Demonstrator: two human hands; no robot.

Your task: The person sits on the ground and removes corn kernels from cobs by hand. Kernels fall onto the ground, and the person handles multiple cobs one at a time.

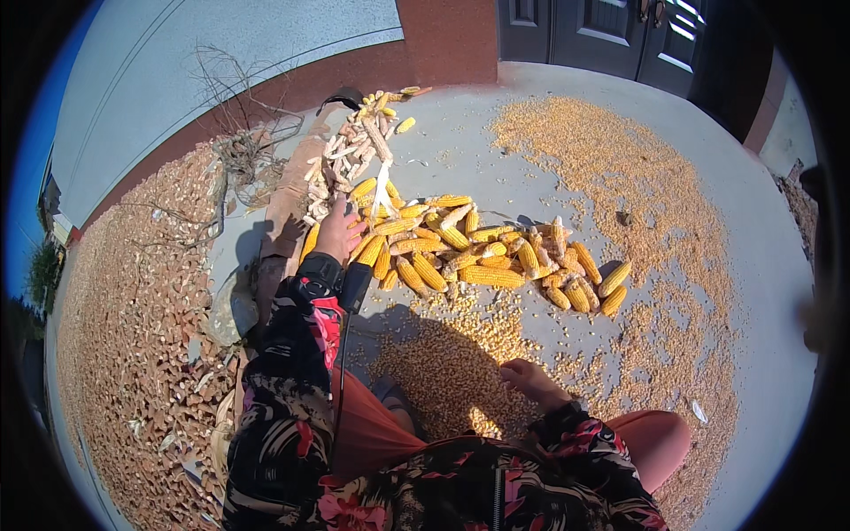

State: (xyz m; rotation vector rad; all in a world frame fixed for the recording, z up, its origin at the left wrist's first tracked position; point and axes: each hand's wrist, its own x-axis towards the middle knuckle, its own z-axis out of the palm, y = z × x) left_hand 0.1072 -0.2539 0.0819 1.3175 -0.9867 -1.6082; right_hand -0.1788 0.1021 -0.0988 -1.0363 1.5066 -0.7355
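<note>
My left hand [337, 231] reaches out at the left end of a row of yellow corn cobs [491, 276], fingers apart, beside the nearest cobs; no held thing shows. Just beyond its fingertips lie pale, stripped corncobs [345, 156] in a heap, one with a dry white husk [383, 189] attached. My right hand [534, 383] hovers low over loose corn kernels [451, 365], its fingers loosely curled; whether something small is inside cannot be seen. The kernels form a pile in front of me, partly in my shadow.
More kernels [584, 152] are spread thinly over the concrete to the right. A brick edging [292, 192], a rock [232, 308] and dry branches [222, 179] lie at the left, beside a wide bed of brown chips [146, 318]. Dark double doors [607, 33] stand at the back.
</note>
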